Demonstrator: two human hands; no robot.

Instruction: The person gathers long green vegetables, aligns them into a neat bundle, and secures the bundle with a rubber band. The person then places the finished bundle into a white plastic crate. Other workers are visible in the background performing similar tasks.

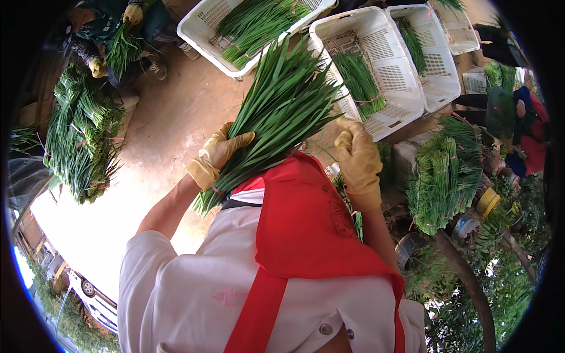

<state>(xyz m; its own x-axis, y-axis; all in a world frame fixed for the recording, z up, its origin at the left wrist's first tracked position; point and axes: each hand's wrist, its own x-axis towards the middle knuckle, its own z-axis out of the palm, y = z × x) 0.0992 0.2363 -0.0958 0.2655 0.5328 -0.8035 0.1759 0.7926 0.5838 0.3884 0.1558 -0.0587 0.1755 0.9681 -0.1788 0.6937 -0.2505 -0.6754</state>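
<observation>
My left hand (pixel 220 152), in a yellow rubber glove, is closed around a bundle of long green garlic chives (pixel 282 106). A pink band ties the bundle near its pale stem ends, which lie low at the left, while the leaf tips fan out up and to the right. Beside the tips at the right is my right hand (pixel 358 154), gloved too, with its fingers curled; a few leaf tips reach close to it, and I cannot tell whether it pinches any. A red apron (pixel 309 212) is under the bundle.
White plastic crates (pixel 388 66) holding tied chives stand ahead, with another white crate (pixel 207 17) further left. Heaps of bundles lie at the left (pixel 84 132) and right (pixel 446 172). A co-worker with yellow gloves (pixel 97 66) handles chives at upper left. Buckets (pixel 487 203) stand at the right.
</observation>
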